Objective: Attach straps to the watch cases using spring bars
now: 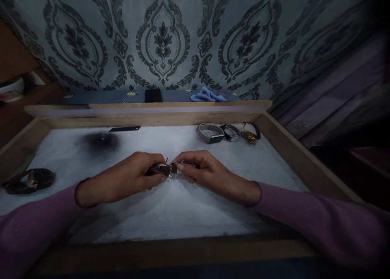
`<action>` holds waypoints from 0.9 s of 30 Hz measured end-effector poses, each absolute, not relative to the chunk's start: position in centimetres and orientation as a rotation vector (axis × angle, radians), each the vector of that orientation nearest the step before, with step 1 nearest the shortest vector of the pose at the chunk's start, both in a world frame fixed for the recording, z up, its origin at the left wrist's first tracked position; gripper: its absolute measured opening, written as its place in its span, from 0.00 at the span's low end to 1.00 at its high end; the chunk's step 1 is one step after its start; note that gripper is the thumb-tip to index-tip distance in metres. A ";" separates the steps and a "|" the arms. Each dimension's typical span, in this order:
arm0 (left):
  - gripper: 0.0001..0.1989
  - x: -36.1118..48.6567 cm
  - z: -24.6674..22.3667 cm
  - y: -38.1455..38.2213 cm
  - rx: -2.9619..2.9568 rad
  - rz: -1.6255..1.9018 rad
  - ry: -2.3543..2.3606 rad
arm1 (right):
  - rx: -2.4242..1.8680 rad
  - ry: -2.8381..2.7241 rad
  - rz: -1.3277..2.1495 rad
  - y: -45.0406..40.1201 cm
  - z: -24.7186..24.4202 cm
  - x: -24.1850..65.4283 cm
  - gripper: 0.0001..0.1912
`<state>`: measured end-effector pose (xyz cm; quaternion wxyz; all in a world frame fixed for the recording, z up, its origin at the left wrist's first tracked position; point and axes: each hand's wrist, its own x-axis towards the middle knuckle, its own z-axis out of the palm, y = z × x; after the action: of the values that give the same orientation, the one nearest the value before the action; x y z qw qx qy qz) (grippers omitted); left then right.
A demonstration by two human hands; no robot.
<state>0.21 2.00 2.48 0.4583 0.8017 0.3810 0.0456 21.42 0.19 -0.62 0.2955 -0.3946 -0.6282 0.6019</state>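
A wristwatch (161, 170) with a dark round face is pinched between the thumb and fingers of my left hand (124, 176). Close against its right edge, my right hand (210, 172) grips a small dark piece with a pale part (176, 168). Whether that piece is the watch's own strap or a separate tool, I cannot tell. A thin dark pin-like thing (166, 160) sticks up just above the watch. Both hands are over the white bottom of a shallow wooden tray (158, 118), and my fingers hide much of what they hold.
Another dark watch (42, 177) lies at the tray's left. A black blade (124, 128) and a blurred dark patch (102, 141) are farther back. Back right are a grey band (211, 133), a black watch (230, 133) and a gold-and-black one (251, 136). A blue cloth (209, 94) lies beyond the rim.
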 end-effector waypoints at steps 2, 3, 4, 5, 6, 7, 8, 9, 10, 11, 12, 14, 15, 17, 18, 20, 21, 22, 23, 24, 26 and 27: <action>0.06 0.2 2.6 2.0 1.969 0.116 0.934 | -1.057 -1.666 1.608 0.1 -0.5 21.4 0.09; 0.06 0.3 2.6 2.0 1.969 0.119 0.933 | -1.062 -1.663 1.611 0.1 -0.5 21.3 0.09; 0.06 0.3 2.7 2.0 1.968 0.120 0.933 | -1.067 -1.663 1.614 0.1 -0.4 21.3 0.09; 0.06 0.3 2.7 1.9 1.967 0.118 0.936 | -1.073 -1.662 1.618 0.1 -0.4 21.3 0.09; 0.06 0.3 2.7 1.9 1.966 0.115 0.938 | -1.076 -1.659 1.621 0.1 -0.3 21.3 0.09; 0.06 0.3 2.7 1.9 1.966 0.111 0.943 | -1.075 -1.657 1.626 0.2 -0.3 21.3 0.09; 0.06 0.3 2.7 1.9 1.966 0.107 0.948 | -1.073 -1.655 1.631 0.2 -0.3 21.3 0.09; 0.06 0.3 2.7 1.8 1.966 0.108 0.950 | -1.068 -1.652 1.634 0.2 -0.4 21.3 0.09; 0.06 0.3 2.6 1.8 1.965 0.110 0.947 | -1.061 -1.648 1.637 0.2 -0.4 21.3 0.09; 0.06 0.3 2.5 1.8 1.962 0.114 0.944 | -1.057 -1.640 1.639 0.2 -0.5 21.3 0.09; 0.06 0.2 2.4 1.8 1.959 0.118 0.936 | -1.056 -1.631 1.641 0.2 -0.5 21.3 0.09; 0.05 0.2 2.3 1.9 1.954 0.126 0.922 | -1.062 -1.612 1.649 0.2 -0.5 21.3 0.09; 0.05 0.2 2.3 1.9 1.954 0.127 0.921 | -1.065 -1.604 1.652 0.1 -0.5 21.3 0.08; 0.05 0.2 2.3 1.9 1.960 0.124 0.932 | -1.067 -1.595 1.654 0.1 -0.5 21.3 0.07; 0.05 0.3 2.4 1.9 1.963 0.121 0.937 | -1.069 -1.594 1.654 0.1 -0.4 21.3 0.07; 0.05 0.3 2.5 1.9 1.965 0.114 0.943 | -1.076 -1.595 1.651 0.1 -0.4 21.3 0.06; 0.05 0.3 2.5 1.9 1.967 0.114 0.943 | -1.078 -1.595 1.647 0.1 -0.5 21.3 0.06; 0.05 0.3 2.5 1.9 1.970 0.116 0.941 | -1.076 -1.595 1.641 0.1 -0.5 21.4 0.06; 0.05 0.3 2.5 1.9 1.972 0.118 0.937 | -1.074 -1.594 1.636 0.1 -0.5 21.4 0.06; 0.06 0.3 2.5 1.9 1.972 0.119 0.934 | -1.070 -1.591 1.630 0.1 -0.5 21.4 0.07; 0.06 0.2 2.4 1.9 1.968 0.121 0.929 | -1.064 -1.587 1.621 0.2 -0.6 21.4 0.07; 0.06 0.2 2.3 1.9 1.962 0.122 0.927 | -1.064 -1.587 1.618 0.2 -0.6 21.4 0.07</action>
<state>0.15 1.92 2.32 0.4656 0.7989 0.3774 0.0496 21.35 0.16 -0.62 0.3136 -0.4035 -0.6020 0.6135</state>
